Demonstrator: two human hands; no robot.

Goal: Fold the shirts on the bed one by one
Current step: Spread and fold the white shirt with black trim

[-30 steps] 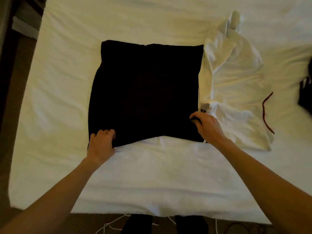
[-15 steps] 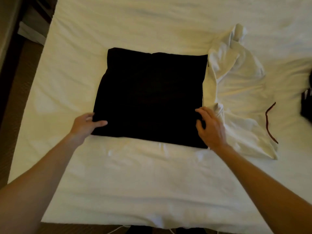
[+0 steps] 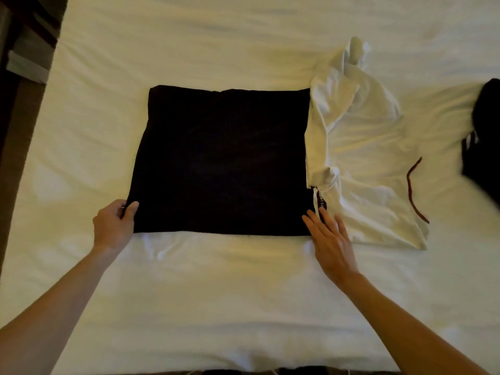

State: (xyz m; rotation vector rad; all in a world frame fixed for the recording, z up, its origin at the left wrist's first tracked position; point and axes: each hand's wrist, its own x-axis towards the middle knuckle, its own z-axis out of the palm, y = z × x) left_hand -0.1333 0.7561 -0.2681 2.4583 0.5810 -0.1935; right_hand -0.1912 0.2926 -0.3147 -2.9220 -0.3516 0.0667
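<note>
A black shirt (image 3: 221,161), folded into a flat square, lies in the middle of the white bed (image 3: 216,293). My left hand (image 3: 115,226) pinches its near left corner, thumb on top of the cloth. My right hand (image 3: 328,239) lies flat with straight fingers at the near right corner, fingertips touching the black edge by a small label. A crumpled white shirt (image 3: 359,158) with a dark red trim lies just right of the black one, touching it.
Another dark garment (image 3: 484,136) sits at the bed's right edge, partly cut off. The bed's left edge drops to a dark floor with furniture (image 3: 21,50) at the upper left. The near bed edge runs along the bottom.
The black shirt's near edge has been straightened into a neat line. My left hand moved from pressing the cloth to pinching the left corner. My right hand uncurled and now lies flat.
</note>
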